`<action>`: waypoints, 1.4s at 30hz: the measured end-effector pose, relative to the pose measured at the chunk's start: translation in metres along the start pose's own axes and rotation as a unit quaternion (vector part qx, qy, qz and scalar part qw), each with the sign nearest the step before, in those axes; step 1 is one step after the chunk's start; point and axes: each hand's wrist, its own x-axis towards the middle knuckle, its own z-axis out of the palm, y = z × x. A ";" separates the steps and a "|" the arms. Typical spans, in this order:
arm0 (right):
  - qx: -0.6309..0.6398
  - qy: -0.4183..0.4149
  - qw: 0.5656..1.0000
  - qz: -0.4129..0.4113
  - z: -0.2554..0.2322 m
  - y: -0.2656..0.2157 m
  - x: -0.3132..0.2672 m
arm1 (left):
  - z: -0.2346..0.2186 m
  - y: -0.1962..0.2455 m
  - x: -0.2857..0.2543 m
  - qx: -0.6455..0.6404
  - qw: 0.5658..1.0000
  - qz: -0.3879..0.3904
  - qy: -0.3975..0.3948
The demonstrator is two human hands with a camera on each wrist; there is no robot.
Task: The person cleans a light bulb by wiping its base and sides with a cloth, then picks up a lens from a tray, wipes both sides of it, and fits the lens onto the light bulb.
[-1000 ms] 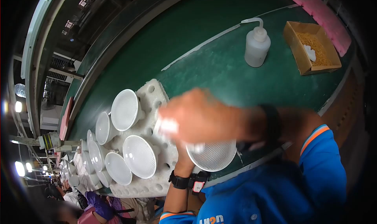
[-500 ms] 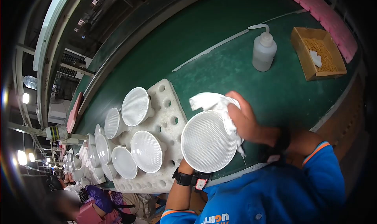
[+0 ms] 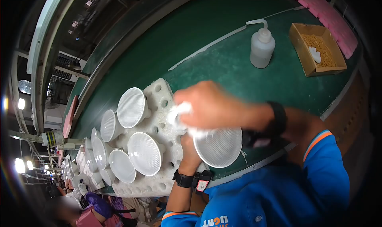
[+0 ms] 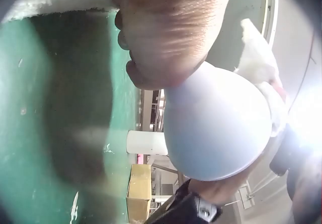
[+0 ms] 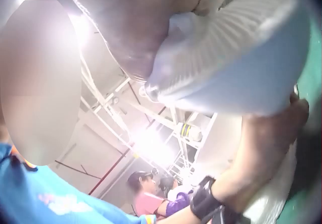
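A reflector lamp bulb with a white body and a textured round face is tilted face-up in front of the person. My left hand grips it from below by its narrow neck; the lamp base is hidden in the curled fingers. Over the lamp's far rim, my right hand bunches a white cloth, blurred by motion, and covers part of the face. In the left wrist view the cloth sticks up behind the lamp's rim.
Left of the hands, a white foam tray with round holes bears several similar bulbs. Beyond, on the green table, stand a squeeze bottle and a cardboard box of tan bands. Another person is at lower left.
The right hand with the cloth goes from the lamp's far left to its right rim, then back left across the face. The left hand keeps holding the lamp in about the same place.
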 end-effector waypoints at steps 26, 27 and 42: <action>-0.099 -0.086 0.980 -0.147 -0.025 -0.041 -0.077 | 0.003 -0.022 -0.048 -0.912 0.371 -0.173 0.007; -0.059 -0.154 0.971 -0.173 -0.018 -0.048 -0.078 | 0.003 -0.028 -0.053 -0.895 0.404 -0.190 0.014; 0.133 -0.115 0.984 -0.004 -0.015 -0.019 -0.025 | 0.005 -0.029 -0.037 -0.683 0.674 -0.279 0.040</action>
